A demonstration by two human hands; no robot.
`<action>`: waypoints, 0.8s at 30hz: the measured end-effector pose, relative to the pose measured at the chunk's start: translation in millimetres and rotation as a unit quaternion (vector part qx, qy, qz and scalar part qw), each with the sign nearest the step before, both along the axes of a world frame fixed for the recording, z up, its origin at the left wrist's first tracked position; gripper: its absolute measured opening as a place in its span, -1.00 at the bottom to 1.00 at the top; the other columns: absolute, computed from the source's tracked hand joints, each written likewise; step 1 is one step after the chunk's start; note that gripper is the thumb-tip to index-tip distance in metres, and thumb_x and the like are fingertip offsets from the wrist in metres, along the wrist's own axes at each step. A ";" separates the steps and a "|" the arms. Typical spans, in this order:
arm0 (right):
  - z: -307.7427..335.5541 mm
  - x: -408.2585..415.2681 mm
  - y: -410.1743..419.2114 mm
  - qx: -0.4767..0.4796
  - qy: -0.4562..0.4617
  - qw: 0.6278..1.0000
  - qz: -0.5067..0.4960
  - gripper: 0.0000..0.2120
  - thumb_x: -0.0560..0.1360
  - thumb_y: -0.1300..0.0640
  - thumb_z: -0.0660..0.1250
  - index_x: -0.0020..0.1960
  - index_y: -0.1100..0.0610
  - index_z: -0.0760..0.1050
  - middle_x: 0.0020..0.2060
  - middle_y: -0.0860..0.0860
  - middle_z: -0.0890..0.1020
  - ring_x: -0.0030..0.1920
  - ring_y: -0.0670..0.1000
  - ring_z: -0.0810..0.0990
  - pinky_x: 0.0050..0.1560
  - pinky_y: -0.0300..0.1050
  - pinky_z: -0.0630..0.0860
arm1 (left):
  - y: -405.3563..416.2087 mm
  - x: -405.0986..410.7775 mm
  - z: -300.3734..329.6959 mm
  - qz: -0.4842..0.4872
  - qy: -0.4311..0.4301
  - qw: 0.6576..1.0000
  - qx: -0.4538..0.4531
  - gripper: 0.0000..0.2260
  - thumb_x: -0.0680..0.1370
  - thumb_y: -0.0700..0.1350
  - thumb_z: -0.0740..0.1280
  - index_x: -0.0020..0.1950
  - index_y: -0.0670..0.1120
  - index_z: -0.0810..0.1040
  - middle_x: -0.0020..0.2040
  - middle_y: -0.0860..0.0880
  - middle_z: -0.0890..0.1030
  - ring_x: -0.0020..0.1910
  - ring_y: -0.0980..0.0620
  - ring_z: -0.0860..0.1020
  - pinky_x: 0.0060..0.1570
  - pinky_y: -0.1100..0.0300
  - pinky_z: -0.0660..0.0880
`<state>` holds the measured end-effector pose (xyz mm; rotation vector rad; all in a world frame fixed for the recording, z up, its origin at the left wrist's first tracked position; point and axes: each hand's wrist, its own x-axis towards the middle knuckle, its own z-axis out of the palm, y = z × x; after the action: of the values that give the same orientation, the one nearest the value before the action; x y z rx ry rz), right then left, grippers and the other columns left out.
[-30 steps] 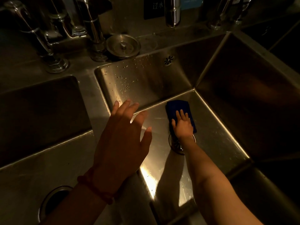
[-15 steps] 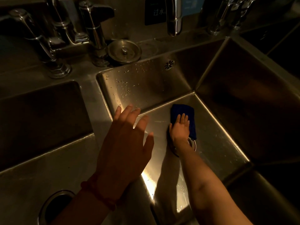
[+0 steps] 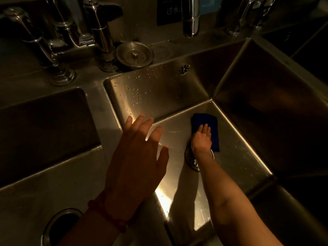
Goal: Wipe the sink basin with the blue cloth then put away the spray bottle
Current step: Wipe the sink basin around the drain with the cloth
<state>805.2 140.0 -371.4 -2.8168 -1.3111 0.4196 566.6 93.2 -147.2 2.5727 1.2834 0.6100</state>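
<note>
Right hand [image 3: 201, 139], fingers flat, presses cloth [image 3: 205, 126] on basin [image 3: 236, 150] floor to wipe; left hand [image 3: 136, 157] hovers, fingers spread, empty.

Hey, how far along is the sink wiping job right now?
Wiping is in hand: the right hand presses the blue cloth flat on the basin floor by the drain. Droplets on the back wall are left. No spray bottle shows.
</note>
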 end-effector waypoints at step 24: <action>-7.4 -18.0 11.4 0.042 0.025 0.999 0.016 -0.46 0.62 0.32 0.03 0.54 0.22 -0.08 0.54 0.15 -0.07 0.54 0.16 -0.09 0.51 0.09 0.11 | 0.4 0.9 -0.1 0.003 0.014 1.000 0.005 -0.54 0.46 0.01 0.13 0.12 -0.30 0.56 0.17 -0.34 0.53 0.24 -0.34 0.43 0.26 -0.27 0.12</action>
<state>787.2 151.4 -378.8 -2.7029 -1.3328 0.4221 567.5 93.6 -147.2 2.5951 1.2995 0.5836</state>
